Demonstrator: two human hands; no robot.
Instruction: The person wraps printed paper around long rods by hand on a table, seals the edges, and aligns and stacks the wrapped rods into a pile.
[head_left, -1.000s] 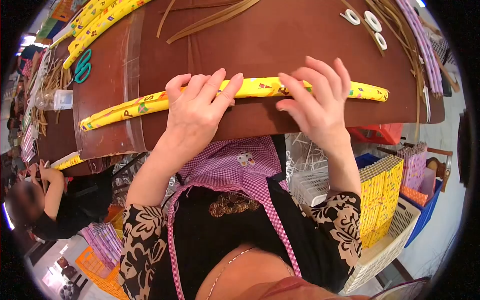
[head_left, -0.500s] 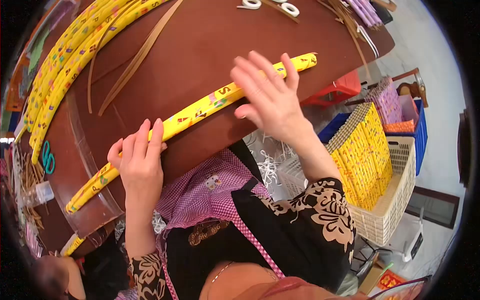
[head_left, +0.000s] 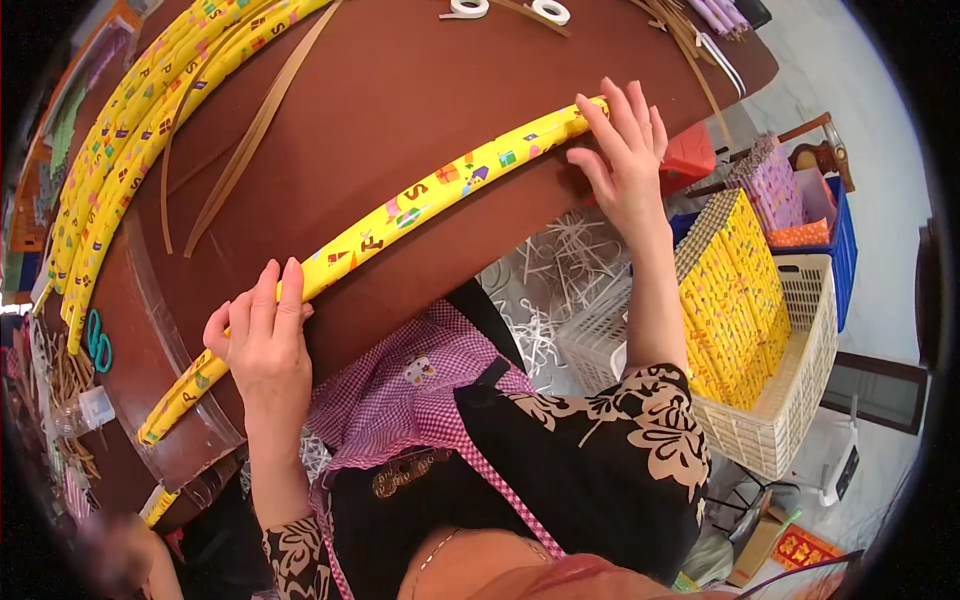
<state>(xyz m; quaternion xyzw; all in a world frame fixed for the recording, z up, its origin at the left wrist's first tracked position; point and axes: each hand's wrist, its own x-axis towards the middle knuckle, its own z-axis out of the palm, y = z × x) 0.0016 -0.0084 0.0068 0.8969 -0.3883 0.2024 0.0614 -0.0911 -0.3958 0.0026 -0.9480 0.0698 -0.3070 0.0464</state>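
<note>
A long yellow roll (head_left: pixel 440 190) with colourful prints, like folded wrapping paper, lies slantwise across the brown table. Over its lower left part, my left hand (head_left: pixel 265 330) has its fingers curled around it. At the upper right end, my right hand (head_left: pixel 630 165) is spread, with its fingertips at the roll's tip; whether they press on it I cannot tell. More yellow printed rolls (head_left: pixel 130 150) lie bundled at the upper left. Thin brown strips (head_left: pixel 255 140) rest beside that bundle.
Teal scissors (head_left: pixel 97 340) lie at the left. White tape rolls (head_left: pixel 550 12) are at the far side. Right of the table, a white basket (head_left: pixel 765 435) holds yellow printed packs (head_left: pixel 735 300), near a red stool (head_left: pixel 688 158). Another person's arm (head_left: pixel 155 560) shows at lower left.
My right hand has moved right along the yellow roll, from above its middle to its far end. My left hand stays on the lower part.
</note>
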